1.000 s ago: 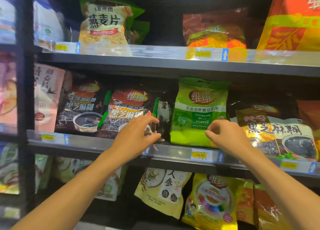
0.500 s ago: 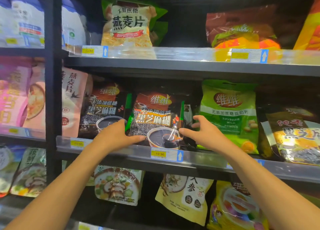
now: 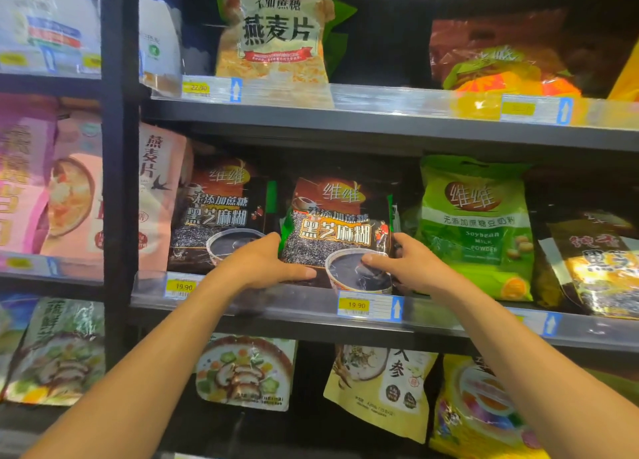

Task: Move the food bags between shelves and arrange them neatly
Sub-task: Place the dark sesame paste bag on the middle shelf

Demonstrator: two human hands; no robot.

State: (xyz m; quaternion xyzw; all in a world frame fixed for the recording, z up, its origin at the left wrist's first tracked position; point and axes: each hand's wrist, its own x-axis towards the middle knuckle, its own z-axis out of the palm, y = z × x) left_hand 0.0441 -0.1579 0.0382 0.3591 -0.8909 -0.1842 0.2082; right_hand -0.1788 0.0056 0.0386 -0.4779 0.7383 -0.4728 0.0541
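Squarely between left hand (image 3: 266, 263) and right hand (image 3: 406, 265), each grip holds the sesame bag (image 3: 340, 223).

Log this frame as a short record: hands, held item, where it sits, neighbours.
left hand: grips left edge of sesame bag, thumb on front
right hand: grips its right edge, thumb on front
bag pose: upright, facing out
location: front of middle shelf, above 19.90 tag
lifted or resting: cannot tell
left neighbour: second sesame bag, same print
right neighbour: green soybean bag
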